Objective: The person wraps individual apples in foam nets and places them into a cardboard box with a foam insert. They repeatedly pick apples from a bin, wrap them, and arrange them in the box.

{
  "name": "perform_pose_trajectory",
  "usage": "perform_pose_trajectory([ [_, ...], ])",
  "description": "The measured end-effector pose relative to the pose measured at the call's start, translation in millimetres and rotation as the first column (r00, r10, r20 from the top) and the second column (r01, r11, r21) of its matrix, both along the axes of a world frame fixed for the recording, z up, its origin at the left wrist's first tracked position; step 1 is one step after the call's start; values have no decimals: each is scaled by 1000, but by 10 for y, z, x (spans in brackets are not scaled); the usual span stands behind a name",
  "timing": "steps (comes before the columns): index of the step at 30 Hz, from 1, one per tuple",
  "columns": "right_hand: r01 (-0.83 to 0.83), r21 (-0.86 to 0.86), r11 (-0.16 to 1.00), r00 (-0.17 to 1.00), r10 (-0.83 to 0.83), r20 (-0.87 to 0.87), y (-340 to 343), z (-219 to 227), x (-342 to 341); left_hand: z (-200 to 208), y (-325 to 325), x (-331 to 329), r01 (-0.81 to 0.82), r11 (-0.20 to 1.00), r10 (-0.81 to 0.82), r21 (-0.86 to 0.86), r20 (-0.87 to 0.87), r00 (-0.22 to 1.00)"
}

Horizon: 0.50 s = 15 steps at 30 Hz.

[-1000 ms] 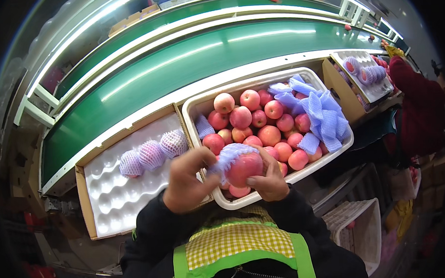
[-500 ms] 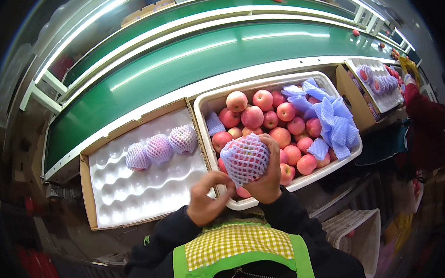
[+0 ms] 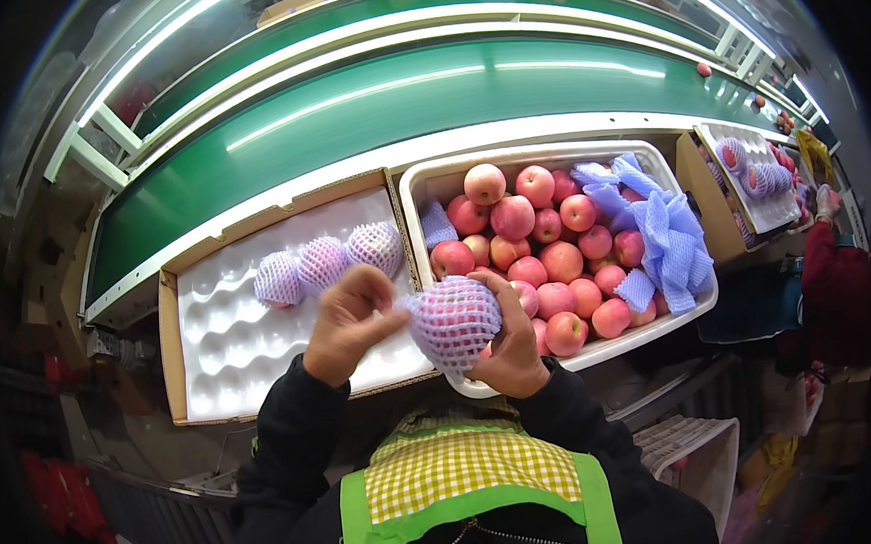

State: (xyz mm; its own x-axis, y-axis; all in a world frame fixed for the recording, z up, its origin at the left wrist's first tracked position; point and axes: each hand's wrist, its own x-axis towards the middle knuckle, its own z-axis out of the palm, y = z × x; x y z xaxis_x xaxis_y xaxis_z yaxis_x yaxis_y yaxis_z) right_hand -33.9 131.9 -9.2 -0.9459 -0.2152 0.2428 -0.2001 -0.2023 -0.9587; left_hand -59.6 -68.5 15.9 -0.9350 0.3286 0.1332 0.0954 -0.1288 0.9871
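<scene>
An apple in a pale lilac foam net (image 3: 456, 322) is in front of me, over the near left corner of a white crate. My right hand (image 3: 513, 344) wraps round its right side. At its left end, my left hand (image 3: 352, 324) pinches the net's edge between thumb and fingers. The white crate (image 3: 695, 311) holds many loose red apples (image 3: 513, 217) and a bunch of folded blue-lilac foam nets (image 3: 669, 237). To the left, a cardboard box (image 3: 171, 342) contains a white moulded tray (image 3: 228, 369). Three netted apples (image 3: 323, 264) sit in its far row.
Beyond the crate and box runs a green conveyor belt (image 3: 371, 124) with a white rail. Farther right stands another carton (image 3: 699, 188) with a tray of netted apples, beside a person in a dark red sleeve (image 3: 837, 284). A white basket (image 3: 696, 455) is low at my right.
The netted apple has shifted slightly left and turned in my right hand. My left hand has moved up and left, from below the apple to the net's edge.
</scene>
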Motion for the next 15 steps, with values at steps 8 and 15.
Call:
perform_pose_trajectory([
  [8, 362, 320, 875, 873, -198, -445, -168, -125, -18, -141, 569, 233, -196, 854, -48, 483, 447, 893],
  [15, 502, 307, 808, 778, -268, -568, -285, -246, -19, -280, 652, 284, -304, 880, 144, 365, 405, 903],
])
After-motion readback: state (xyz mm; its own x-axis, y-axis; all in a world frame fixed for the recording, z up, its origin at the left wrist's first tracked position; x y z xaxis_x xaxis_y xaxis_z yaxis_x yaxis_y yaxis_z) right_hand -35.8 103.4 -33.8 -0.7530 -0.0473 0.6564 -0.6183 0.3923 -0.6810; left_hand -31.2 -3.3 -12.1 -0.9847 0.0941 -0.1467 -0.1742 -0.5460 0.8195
